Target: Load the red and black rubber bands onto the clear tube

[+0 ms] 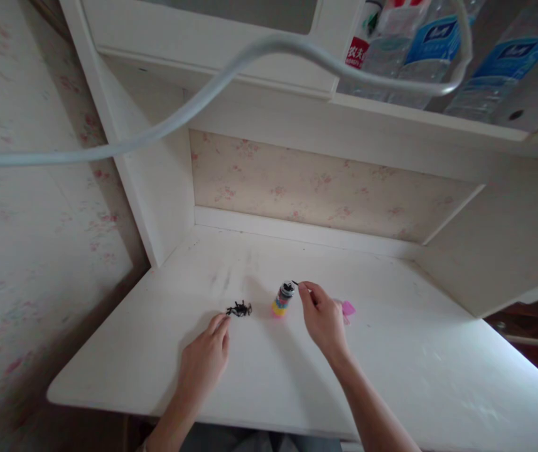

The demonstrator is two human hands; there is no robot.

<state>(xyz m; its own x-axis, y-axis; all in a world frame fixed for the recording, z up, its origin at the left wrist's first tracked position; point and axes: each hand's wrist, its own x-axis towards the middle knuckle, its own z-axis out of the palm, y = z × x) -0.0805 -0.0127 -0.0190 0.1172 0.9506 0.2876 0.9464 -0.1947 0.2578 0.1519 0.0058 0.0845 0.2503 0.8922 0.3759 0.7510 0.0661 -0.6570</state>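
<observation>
A small clear jar stands upright on the white desk, with pink, yellow and blue layers inside and black pieces at its mouth. Just right of the jar's top, my right hand pinches a thin black stick-like piece between thumb and fingertips. A little pile of thin black pieces lies left of the jar. My left hand rests at the pile's near left edge, fingers closed together on the end of a black piece. The exact kind of these pieces is too small to tell.
Partly behind my right hand lies a pink object. The white desk is bounded by side panels and a back wall. Overhead, a pale bent tube crosses in front of a shelf holding plastic bottles.
</observation>
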